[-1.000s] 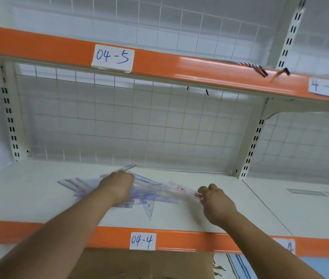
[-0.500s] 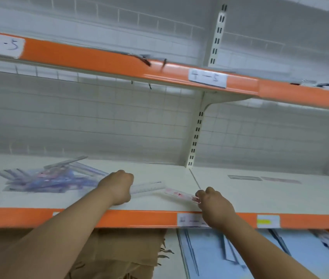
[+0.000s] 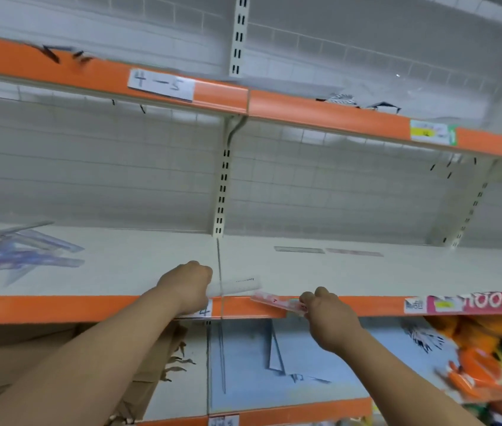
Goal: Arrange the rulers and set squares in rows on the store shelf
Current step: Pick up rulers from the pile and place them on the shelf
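Observation:
My left hand grips a clear ruler that points right, just above the front of the white shelf. A pink ruler is pinched in my right hand over the shelf's orange front edge. A jumbled pile of clear rulers and set squares lies on the shelf at the far left. Two rulers, one grey and one pink, lie end to end in a row toward the back of the right shelf section.
A slotted upright post divides the shelf into left and right bays. An orange-edged shelf hangs above. Below are brown cardboard, blue sheets and colourful packaged goods at the lower right.
Both hands have carried one ruler each away from the pile, rightward past the upright post. My view has swung right, so the pile now sits at the far left.

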Action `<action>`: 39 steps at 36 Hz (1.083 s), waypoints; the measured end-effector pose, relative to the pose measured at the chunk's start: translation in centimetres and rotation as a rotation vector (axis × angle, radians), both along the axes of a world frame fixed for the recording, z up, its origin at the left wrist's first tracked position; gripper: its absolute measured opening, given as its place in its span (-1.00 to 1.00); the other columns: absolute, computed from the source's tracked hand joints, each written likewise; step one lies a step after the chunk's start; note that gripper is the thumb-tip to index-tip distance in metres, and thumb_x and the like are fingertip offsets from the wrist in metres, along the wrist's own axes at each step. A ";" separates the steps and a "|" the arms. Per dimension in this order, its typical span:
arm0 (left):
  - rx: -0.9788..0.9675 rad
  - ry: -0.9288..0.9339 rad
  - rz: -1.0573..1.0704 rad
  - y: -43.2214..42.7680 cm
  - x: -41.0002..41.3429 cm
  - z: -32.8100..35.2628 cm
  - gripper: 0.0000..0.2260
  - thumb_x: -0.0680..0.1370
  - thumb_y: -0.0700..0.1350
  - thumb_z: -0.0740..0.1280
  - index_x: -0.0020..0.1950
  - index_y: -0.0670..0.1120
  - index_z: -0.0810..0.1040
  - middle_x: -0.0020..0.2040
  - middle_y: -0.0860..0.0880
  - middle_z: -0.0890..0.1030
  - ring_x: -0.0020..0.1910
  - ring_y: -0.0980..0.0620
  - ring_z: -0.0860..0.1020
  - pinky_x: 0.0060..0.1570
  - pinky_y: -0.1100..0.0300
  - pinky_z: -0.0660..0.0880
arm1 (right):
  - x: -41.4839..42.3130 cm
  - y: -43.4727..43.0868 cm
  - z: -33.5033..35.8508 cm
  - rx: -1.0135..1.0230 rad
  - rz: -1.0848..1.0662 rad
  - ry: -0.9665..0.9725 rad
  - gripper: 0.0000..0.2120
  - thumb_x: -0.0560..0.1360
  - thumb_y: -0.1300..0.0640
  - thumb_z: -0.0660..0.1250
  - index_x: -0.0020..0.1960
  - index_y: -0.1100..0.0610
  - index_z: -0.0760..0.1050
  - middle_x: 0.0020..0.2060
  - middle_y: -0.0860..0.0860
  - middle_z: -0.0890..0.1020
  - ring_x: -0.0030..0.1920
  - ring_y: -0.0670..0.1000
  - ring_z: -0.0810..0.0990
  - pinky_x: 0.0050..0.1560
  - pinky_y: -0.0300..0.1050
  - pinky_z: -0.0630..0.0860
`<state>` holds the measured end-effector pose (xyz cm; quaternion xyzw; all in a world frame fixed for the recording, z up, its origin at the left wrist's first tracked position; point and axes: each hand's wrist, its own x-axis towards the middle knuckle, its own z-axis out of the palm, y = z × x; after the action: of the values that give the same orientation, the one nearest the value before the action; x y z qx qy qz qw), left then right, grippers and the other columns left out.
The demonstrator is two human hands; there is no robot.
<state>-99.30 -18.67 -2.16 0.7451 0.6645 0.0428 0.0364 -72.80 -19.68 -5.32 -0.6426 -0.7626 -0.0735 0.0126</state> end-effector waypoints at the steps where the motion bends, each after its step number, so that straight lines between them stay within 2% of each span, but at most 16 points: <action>1: 0.000 0.005 -0.006 0.4 0.8 0.0 -0.71 0.49 -0.18 0.30 0.21 -0.10 0.48 0.13 -0.06 0.46 0.04 -0.04 0.49 -0.01 0.14 0.49 | 0.8 0.2 -0.1 -0.001 -0.005 0.005 -0.70 0.56 0.26 0.16 0.28 0.12 0.36 0.13 0.11 0.43 0.12 0.13 0.46 -0.15 -0.11 0.31; 6: -0.010 0.025 -0.049 2.6 4.5 0.0 -0.72 0.49 -0.19 0.28 0.19 -0.09 0.47 0.11 -0.05 0.45 0.04 -0.03 0.49 -0.06 0.16 0.46 | 4.1 1.7 -0.2 -0.014 -0.031 0.000 -0.72 0.53 0.28 0.16 0.23 0.13 0.37 0.10 0.11 0.44 0.02 0.12 0.44 -0.17 -0.10 0.31; 14: 0.007 0.028 -0.079 8.4 9.4 -0.2 -0.72 0.49 -0.22 0.25 0.19 -0.09 0.47 0.14 -0.06 0.44 0.06 -0.05 0.49 -0.07 0.14 0.44 | 8.9 6.2 0.7 0.005 -0.080 -0.066 -0.62 0.46 0.32 0.17 0.25 0.11 0.36 0.13 0.09 0.43 0.14 0.14 0.46 -0.10 -0.09 0.28; 18: 0.008 0.035 -0.098 11.4 12.0 0.2 -0.72 0.49 -0.22 0.24 0.20 -0.10 0.46 0.15 -0.08 0.43 0.07 -0.06 0.48 -0.13 0.16 0.39 | 11.9 8.7 1.3 0.018 -0.108 -0.060 -0.65 0.52 0.26 0.13 0.29 0.11 0.35 0.15 0.09 0.43 0.16 0.14 0.45 -0.10 -0.10 0.26; 24: -0.012 0.034 -0.109 14.3 15.5 0.0 -0.73 0.50 -0.21 0.26 0.20 -0.10 0.46 0.13 -0.08 0.44 0.07 -0.06 0.49 -0.04 0.15 0.44 | 15.8 11.3 1.0 -0.028 -0.141 -0.065 -0.65 0.54 0.23 0.12 0.32 0.09 0.35 0.17 0.08 0.43 0.16 0.12 0.45 -0.04 -0.08 0.33; 28: -0.027 0.045 -0.107 15.6 17.7 -0.3 -0.72 0.50 -0.20 0.26 0.21 -0.09 0.46 0.14 -0.07 0.45 0.10 -0.06 0.49 0.00 0.15 0.45 | 18.4 13.0 0.8 -0.026 -0.129 -0.076 -0.64 0.55 0.24 0.11 0.33 0.09 0.35 0.17 0.08 0.43 0.16 0.12 0.46 -0.08 -0.09 0.29; 33: -0.046 0.039 -0.061 16.7 20.4 -0.4 -0.72 0.50 -0.20 0.25 0.20 -0.09 0.46 0.07 -0.05 0.41 0.09 -0.05 0.48 -0.01 0.15 0.44 | 21.5 15.7 0.9 -0.046 -0.089 -0.078 -0.62 0.55 0.25 0.08 0.34 0.09 0.35 0.19 0.09 0.42 0.18 0.12 0.45 0.05 -0.05 0.38; 39: -0.063 0.051 0.032 17.3 24.2 -0.6 -0.73 0.51 -0.23 0.22 0.19 -0.09 0.46 0.11 -0.04 0.43 0.02 -0.02 0.45 0.02 0.17 0.44 | 25.9 18.7 1.0 -0.066 0.016 -0.093 -0.59 0.54 0.27 0.06 0.36 0.08 0.33 0.20 0.09 0.42 0.20 0.12 0.43 0.09 -0.06 0.38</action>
<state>-75.07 -1.36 -2.79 0.7338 0.6780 0.0033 0.0421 -46.87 -0.98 -4.36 -0.6324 -0.7695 -0.0780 -0.0435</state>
